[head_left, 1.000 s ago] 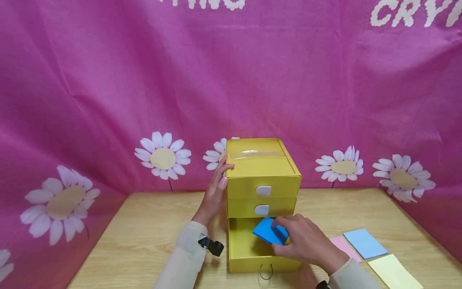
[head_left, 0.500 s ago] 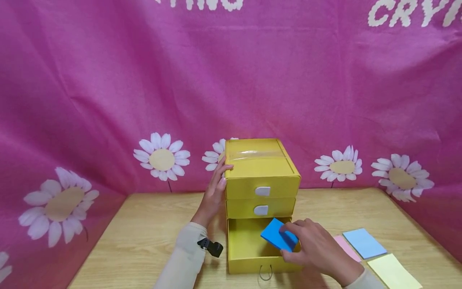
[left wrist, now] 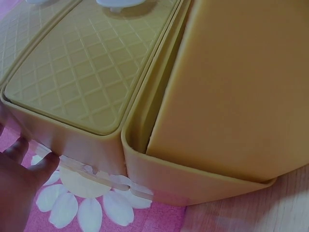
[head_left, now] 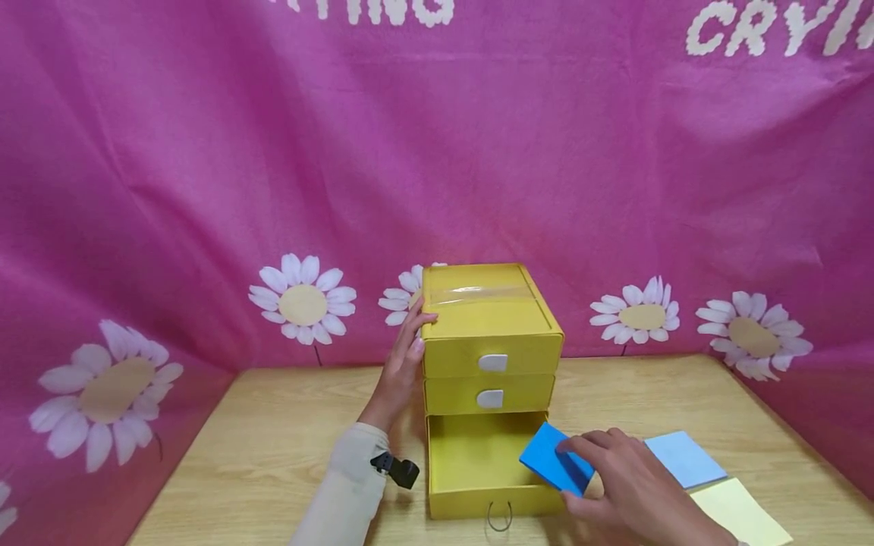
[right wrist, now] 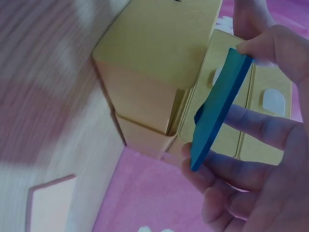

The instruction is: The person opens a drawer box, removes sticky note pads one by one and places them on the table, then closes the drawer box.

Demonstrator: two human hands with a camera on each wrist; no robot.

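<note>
A yellow mini drawer unit (head_left: 492, 356) stands on the table, its bottom drawer (head_left: 471, 500) pulled out and showing a bare inside. My left hand (head_left: 399, 371) rests against the unit's left side, fingers extended along it and touching its upper edge. In the left wrist view those fingers (left wrist: 46, 166) touch the yellow side wall. My right hand (head_left: 635, 485) pinches a blue sticky note pad (head_left: 553, 459) between thumb and fingers, at the drawer's right front corner. The right wrist view shows the pad (right wrist: 219, 111) edge-on, tilted, above the table.
Right of the unit, a light blue note pad (head_left: 686, 459) and a pale yellow one (head_left: 740, 512) lie on the wooden table (head_left: 293, 455). Two upper drawers with white tabs are closed. A wire loop (head_left: 500, 516) hangs on the bottom drawer's front. Pink flowered cloth (head_left: 478, 152) stands behind.
My right hand has drawn the blue sticky note pad rightward and toward me, from over the open drawer to its right corner, now covering the pink pad. My left hand stays on the unit.
</note>
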